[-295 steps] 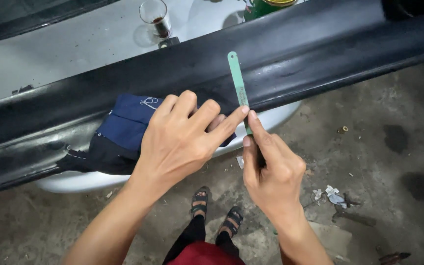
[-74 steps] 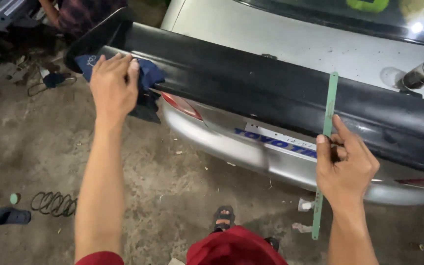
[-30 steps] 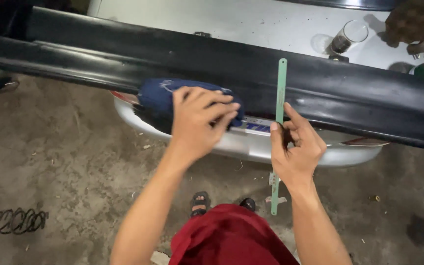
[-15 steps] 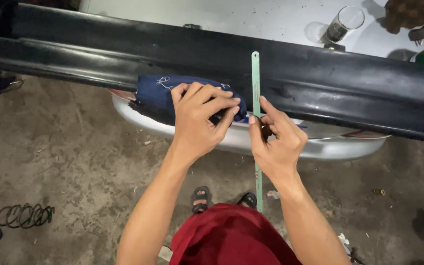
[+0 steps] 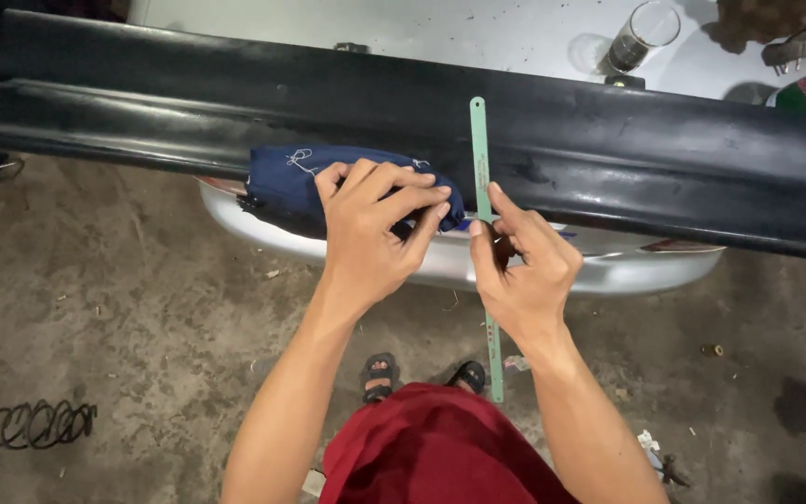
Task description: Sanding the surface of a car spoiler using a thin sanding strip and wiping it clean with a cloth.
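The thin green hacksaw blade (image 5: 483, 233) is standing across the long black bumper panel (image 5: 646, 159), its far tip reaching over the panel's upper face and its near end hanging down past the person's wrist toward the sandalled feet (image 5: 426, 375). The right hand (image 5: 522, 271) is pinching the bare blade at mid-length, fingers closed on it just at the panel's near edge. Held that way, the blade is likely flexing; a hard push could be bending or snapping it, and with no handle the toothed edge could be cutting into the fingers if it slips or jams.

Just to the left, the left hand (image 5: 375, 229) is pressing flat, fingers together, on a folded dark blue cloth (image 5: 300, 182) lying on the panel's near edge. Its fingertips are sitting very near the blade, so a sideways jump of the blade could be catching them. The cloth could also be sliding on the smooth plastic, letting the panel shift.

The panel is resting over a silver car body (image 5: 347, 252) below, which a wandering blade could be scratching. On the far right, a drinking glass (image 5: 641, 37) is standing on the pale car surface beyond the panel, where a jolt might be tipping it. A coil of dark cable (image 5: 39, 422) is lying on the concrete floor (image 5: 142, 299) at the near left.
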